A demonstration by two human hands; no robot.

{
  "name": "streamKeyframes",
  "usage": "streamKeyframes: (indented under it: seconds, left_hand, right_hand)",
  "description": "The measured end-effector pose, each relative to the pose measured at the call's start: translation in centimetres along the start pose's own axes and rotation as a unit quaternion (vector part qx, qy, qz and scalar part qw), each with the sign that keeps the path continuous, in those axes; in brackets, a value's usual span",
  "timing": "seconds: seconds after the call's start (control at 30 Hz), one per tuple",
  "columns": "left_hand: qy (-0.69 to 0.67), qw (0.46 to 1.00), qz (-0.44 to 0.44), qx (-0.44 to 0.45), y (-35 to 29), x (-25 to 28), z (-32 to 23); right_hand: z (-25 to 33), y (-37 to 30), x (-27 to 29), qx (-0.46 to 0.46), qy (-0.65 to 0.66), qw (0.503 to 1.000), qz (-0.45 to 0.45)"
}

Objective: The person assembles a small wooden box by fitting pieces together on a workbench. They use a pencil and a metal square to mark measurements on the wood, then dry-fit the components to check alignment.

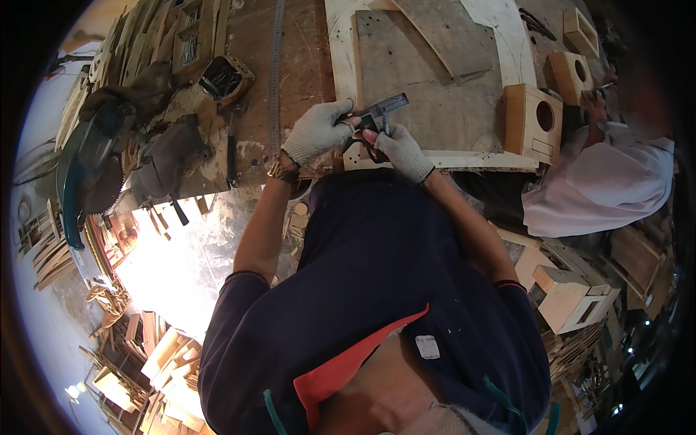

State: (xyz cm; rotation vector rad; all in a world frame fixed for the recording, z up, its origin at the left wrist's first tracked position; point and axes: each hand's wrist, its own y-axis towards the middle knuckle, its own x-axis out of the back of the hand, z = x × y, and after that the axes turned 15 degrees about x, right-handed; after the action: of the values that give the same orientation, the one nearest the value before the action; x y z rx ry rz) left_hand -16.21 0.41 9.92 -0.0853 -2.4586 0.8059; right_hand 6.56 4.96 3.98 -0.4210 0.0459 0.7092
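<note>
Both my hands wear pale knitted gloves with bare fingertips showing. In front of me, above the near edge of the workbench, they hold a nail gun with a black body and a long grey metal magazine. My left hand is closed on its left end. My right hand has its fingers closed round the lower part, near the black handle. The gloves hide much of the tool's body. Just beyond lies a flat wooden panel on a pale board, with an angled thin board on top.
On the left stand a miter saw with a bare toothed blade and a box of nails. A long metal ruler lies along the bench. To the right are wooden boxes with round holes. A co-worker in a white shirt sits there.
</note>
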Motion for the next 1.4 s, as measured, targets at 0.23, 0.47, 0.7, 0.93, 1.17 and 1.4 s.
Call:
streamKeyframes:
  seconds: [0.23,0.47,0.7,0.93,1.17,1.4]
  left_hand:
    - [0.039,0.999,0.004,0.012,-0.7,1.1,-1.8]
    - [0.036,0.999,-0.006,0.021,-1.2,1.5,-2.9]
    - [0.036,0.999,-0.017,0.003,-1.2,1.1,-2.7]
    - [0.019,0.999,-0.026,-0.040,-0.6,0.4,-1.3]
    - [0.036,0.998,-0.041,-0.037,-1.3,0.7,-2.4]
    - [0.051,0.996,-0.046,-0.048,-0.9,0.3,-1.2]
  right_hand:
    - [1.1,-0.3,-0.1,0.034,0.047,0.998,-0.030]
    - [1.4,-0.2,0.4,0.049,0.012,0.998,-0.042]
    - [2.2,-0.4,0.3,0.053,0.019,0.997,-0.048]
    - [1.7,-0.4,0.2,0.058,0.037,0.996,-0.049]
    - [2.8,-0.7,-0.2,0.059,0.046,0.997,-0.033]
    - [4.2,-1.0,-0.8,0.082,-0.056,0.993,-0.061]
